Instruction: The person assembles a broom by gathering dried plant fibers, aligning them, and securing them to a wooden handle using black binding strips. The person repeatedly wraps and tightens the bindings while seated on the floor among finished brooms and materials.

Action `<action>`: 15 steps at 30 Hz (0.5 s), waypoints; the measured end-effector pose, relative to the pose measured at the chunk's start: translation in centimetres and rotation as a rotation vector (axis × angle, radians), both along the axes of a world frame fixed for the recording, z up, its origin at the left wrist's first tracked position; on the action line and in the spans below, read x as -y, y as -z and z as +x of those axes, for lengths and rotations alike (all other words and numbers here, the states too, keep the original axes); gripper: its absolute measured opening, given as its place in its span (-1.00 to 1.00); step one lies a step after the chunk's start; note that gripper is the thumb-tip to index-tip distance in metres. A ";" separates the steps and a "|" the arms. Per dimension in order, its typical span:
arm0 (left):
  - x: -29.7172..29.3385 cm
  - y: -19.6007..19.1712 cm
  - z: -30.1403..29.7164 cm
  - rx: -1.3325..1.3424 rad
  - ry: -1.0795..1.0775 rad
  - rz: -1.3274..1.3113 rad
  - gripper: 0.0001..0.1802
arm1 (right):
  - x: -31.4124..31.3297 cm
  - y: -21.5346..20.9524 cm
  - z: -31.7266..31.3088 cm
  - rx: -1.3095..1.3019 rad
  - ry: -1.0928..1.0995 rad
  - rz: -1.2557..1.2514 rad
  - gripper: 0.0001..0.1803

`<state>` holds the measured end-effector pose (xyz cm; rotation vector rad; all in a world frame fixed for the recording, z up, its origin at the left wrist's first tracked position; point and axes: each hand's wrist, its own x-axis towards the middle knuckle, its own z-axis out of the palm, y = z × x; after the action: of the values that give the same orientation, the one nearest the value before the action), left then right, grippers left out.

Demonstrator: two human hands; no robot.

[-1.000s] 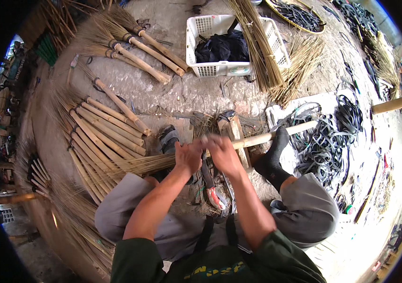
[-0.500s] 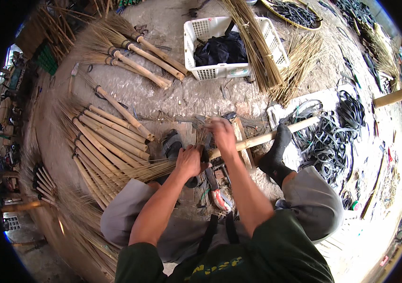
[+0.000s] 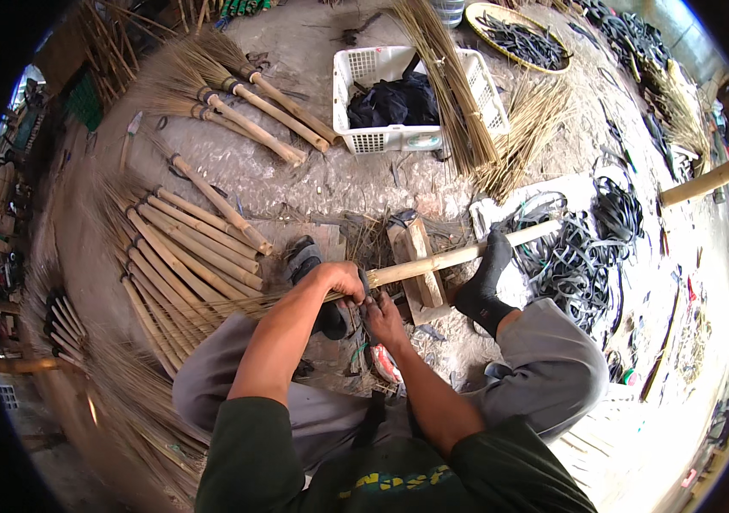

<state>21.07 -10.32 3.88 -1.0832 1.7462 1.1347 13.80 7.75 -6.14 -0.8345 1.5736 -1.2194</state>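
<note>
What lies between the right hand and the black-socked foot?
In the head view, a wooden block lies between the right hand and the black-socked foot, with the bamboo pole crossing over it.

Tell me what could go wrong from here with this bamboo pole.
The bamboo pole might roll or slip if the black-socked foot beside it shifts.

Its far end reaches the tangled black strips, so it may snag there.

The left hand and right hand are close together by the pole's near end, so a finger could get pinched.
</note>
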 end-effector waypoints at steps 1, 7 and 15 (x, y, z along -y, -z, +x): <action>-0.1 0.3 0.0 0.013 -0.002 -0.065 -0.70 | -0.3 -0.7 0.2 -0.104 0.025 0.030 -0.71; -4.8 2.5 1.8 -0.230 0.125 -0.968 -0.71 | 0.4 -2.3 0.9 0.064 0.115 0.051 -0.65; -1.1 -0.8 -0.4 0.020 0.110 -0.198 -0.65 | 0.4 -1.9 1.0 0.105 0.130 0.075 -0.70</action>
<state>20.70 -9.26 4.71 -1.0961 1.9089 0.8961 14.83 7.34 -4.29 -0.6191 1.5974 -1.2672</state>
